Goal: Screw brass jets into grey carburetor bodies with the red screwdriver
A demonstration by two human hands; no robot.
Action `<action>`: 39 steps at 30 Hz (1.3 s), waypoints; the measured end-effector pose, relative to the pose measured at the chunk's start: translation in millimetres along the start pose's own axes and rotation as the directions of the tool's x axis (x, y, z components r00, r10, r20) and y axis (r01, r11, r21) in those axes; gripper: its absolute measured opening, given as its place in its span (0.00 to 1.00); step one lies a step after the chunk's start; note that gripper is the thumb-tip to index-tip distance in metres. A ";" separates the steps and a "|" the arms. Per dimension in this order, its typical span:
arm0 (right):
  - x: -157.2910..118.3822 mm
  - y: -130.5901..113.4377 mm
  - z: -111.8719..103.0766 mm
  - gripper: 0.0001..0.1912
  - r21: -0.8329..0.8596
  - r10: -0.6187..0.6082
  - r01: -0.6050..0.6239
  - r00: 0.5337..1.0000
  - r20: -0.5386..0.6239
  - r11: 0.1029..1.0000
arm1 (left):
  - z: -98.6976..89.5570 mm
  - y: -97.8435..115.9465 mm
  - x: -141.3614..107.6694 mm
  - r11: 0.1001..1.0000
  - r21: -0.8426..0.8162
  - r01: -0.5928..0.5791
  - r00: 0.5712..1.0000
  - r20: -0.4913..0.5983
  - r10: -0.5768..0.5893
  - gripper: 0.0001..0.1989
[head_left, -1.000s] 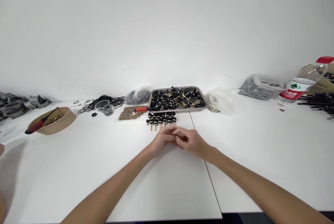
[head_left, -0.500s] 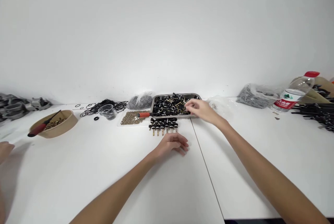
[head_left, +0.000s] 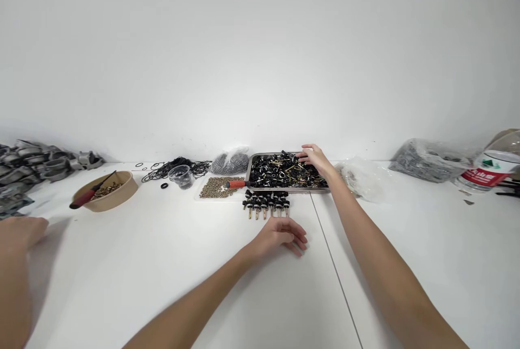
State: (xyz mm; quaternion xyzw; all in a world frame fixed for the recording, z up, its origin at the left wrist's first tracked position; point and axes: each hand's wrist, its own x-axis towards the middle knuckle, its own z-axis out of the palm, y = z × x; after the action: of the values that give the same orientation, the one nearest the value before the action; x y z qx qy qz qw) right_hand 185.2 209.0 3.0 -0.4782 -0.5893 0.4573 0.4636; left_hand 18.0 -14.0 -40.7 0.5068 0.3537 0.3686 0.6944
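My left hand (head_left: 282, 236) rests on the white tabletop with loosely curved fingers held apart and nothing visible in them. Just beyond it stand several black fittings (head_left: 266, 201) with brass-coloured stems, grouped against the front of a metal tray (head_left: 290, 188). Loose black and brass-coloured parts (head_left: 280, 167) fill the tray. Over its right half reaches my right hand (head_left: 316, 158), fingers spread and no part visible in it; whether the fingertips touch the pile I cannot tell. A screwdriver with a red handle (head_left: 236, 184) lies across the tray's front left corner.
Left of the tray are small brass-coloured pieces (head_left: 219, 188), a plastic cup (head_left: 181, 176), black rings (head_left: 164, 169) and a tan bowl (head_left: 106, 197) with another screwdriver. Another person's hand (head_left: 28, 230) is at far left. Plastic bags (head_left: 430, 160) and a bottle (head_left: 485, 173) stand right.
My view has turned left, so the table's contents sit farther right. My right hand has gone from pinched fingers to spread ones, deeper over the tray. My left hand keeps its pose.
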 end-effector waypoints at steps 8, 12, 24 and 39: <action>9.6 21.5 4.8 0.15 -0.060 0.004 -0.002 1.000 0.026 0.998 | 0.9 0.1 2.9 0.999 -0.041 0.018 1.000 -0.006 -0.018 0.12; 8.2 18.0 4.8 0.17 -0.123 0.020 -0.014 0.999 0.045 0.992 | 1.7 1.5 3.2 0.999 -0.038 0.028 0.999 -0.016 -0.029 0.12; 4.5 16.8 14.3 0.23 -0.264 0.015 -0.009 1.000 0.019 0.965 | 3.4 1.9 3.0 0.999 -0.033 0.035 0.999 -0.015 -0.036 0.12; -0.6 12.4 20.4 0.21 -0.213 -0.050 0.059 0.998 0.045 0.975 | 3.5 2.0 3.0 0.999 -0.025 0.022 1.000 -0.004 -0.022 0.10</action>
State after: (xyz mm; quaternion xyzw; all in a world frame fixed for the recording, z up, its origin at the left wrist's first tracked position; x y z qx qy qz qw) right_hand 166.9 208.0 -12.4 -0.4999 -0.6569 0.3876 0.4102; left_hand 22.2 -12.5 -38.2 0.4935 0.3562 0.3662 0.7039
